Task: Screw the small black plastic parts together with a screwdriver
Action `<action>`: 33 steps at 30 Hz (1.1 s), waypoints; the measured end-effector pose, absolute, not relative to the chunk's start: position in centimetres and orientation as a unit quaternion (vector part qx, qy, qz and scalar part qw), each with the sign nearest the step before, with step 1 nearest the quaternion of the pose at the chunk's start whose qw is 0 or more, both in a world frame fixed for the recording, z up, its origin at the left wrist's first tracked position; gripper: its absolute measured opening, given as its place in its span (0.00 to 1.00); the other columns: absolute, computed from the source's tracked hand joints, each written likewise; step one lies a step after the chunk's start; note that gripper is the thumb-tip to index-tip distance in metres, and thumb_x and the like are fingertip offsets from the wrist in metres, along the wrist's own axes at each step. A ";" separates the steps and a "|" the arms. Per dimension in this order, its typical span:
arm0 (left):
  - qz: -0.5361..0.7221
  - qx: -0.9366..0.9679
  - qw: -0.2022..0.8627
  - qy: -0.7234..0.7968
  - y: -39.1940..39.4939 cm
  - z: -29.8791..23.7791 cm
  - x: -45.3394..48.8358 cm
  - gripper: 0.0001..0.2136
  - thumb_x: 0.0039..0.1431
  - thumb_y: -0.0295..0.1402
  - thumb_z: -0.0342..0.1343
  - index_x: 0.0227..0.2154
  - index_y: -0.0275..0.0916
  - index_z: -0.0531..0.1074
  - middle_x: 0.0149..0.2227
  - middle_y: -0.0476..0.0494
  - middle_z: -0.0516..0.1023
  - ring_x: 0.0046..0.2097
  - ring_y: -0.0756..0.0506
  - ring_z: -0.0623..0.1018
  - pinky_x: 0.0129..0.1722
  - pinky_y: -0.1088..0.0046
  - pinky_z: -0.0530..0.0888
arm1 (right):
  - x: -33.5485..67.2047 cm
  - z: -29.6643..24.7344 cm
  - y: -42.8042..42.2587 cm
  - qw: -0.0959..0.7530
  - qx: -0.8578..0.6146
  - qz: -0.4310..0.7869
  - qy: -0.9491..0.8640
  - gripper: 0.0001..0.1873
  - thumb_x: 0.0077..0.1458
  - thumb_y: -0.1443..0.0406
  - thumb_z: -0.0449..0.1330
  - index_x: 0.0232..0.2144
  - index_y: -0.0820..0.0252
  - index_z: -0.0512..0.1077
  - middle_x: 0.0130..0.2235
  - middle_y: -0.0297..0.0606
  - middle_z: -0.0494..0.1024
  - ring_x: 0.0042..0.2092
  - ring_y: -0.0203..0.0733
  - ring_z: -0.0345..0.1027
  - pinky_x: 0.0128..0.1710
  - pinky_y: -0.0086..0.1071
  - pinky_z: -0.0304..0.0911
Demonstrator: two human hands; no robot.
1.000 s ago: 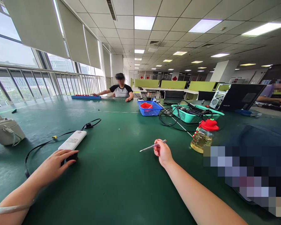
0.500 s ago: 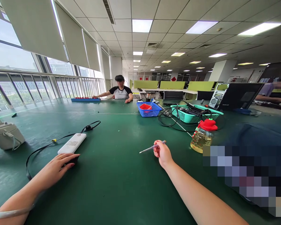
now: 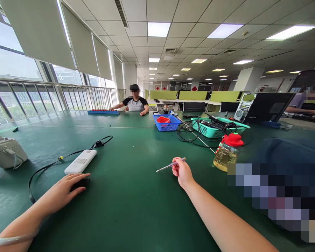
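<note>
My right hand (image 3: 182,172) is closed around the clear handle of a slim screwdriver (image 3: 164,168), its metal shaft pointing left above the green table. My left hand (image 3: 64,189) lies low over a small black object (image 3: 81,183) on the table at left. Its fingers are stretched out past the object's far side and the thumb lies along the near side, apart from them. The palm hides part of the object, and I cannot tell its kind. Just beyond these fingers lies a white power bank-like block (image 3: 81,161).
A black cable (image 3: 43,169) curves behind the white block, near a beige case (image 3: 6,152). To the right stand a red-lidded jar (image 3: 226,154), a teal basket (image 3: 212,131) of cables and a blue basket (image 3: 167,126). Across the table, a person (image 3: 136,103) reaches to a long blue tray (image 3: 103,112).
My left hand's thumb and fingers have parted slightly, and more of the black object shows. The far blue tray has shifted right by the person's hand. My right hand holds still with the screwdriver.
</note>
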State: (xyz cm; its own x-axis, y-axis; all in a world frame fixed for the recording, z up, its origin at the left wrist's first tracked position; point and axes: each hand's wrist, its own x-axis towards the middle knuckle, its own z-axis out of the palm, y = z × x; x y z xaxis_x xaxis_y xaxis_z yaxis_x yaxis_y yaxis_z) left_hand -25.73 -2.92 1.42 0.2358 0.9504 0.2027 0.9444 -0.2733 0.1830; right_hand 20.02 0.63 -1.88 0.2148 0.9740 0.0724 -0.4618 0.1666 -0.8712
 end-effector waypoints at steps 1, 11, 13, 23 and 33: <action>0.143 0.786 0.009 0.602 -3.0 1.5 -25.8 0.25 0.56 0.50 0.51 0.54 0.46 0.71 0.54 0.45 0.75 0.56 0.38 0.73 0.56 0.64 0.68 | 20.0 -1.9 0.6 0.683 -0.375 0.525 -0.341 0.08 0.42 0.61 0.60 0.21 0.58 0.65 0.15 0.26 0.63 0.15 0.27 0.49 0.13 0.23 0.43; 0.166 0.781 -0.028 0.602 -3.3 2.2 -24.1 0.22 0.57 0.49 0.48 0.48 0.46 0.75 0.51 0.43 0.77 0.52 0.38 0.74 0.55 0.62 0.69 | 19.9 -1.9 0.7 0.682 -0.371 0.529 -0.343 0.09 0.42 0.60 0.61 0.20 0.58 0.65 0.15 0.27 0.63 0.15 0.28 0.49 0.13 0.23 0.42; 0.169 0.812 -0.021 0.558 -3.8 2.8 -21.7 0.22 0.58 0.50 0.49 0.47 0.46 0.76 0.49 0.42 0.78 0.50 0.39 0.75 0.54 0.63 0.70 | 19.9 -1.9 0.7 0.684 -0.366 0.530 -0.342 0.10 0.43 0.60 0.61 0.20 0.58 0.65 0.15 0.27 0.63 0.14 0.28 0.49 0.13 0.23 0.42; 0.125 0.932 0.081 0.331 -3.7 4.7 -3.9 0.15 0.62 0.32 0.53 0.51 0.46 0.69 0.47 0.44 0.76 0.50 0.43 0.72 0.52 0.66 0.69 | 19.8 -2.5 1.2 0.658 -0.395 0.537 -0.350 0.14 0.45 0.57 0.61 0.19 0.59 0.64 0.13 0.25 0.59 0.14 0.26 0.44 0.13 0.22 0.38; 0.145 0.899 0.080 0.406 -0.9 1.1 0.6 0.13 0.61 0.30 0.53 0.49 0.43 0.68 0.46 0.42 0.76 0.49 0.40 0.72 0.49 0.63 0.69 | 20.4 -2.5 1.0 0.644 -0.375 0.567 -0.350 0.17 0.48 0.55 0.61 0.19 0.58 0.62 0.11 0.22 0.53 0.13 0.25 0.38 0.13 0.22 0.35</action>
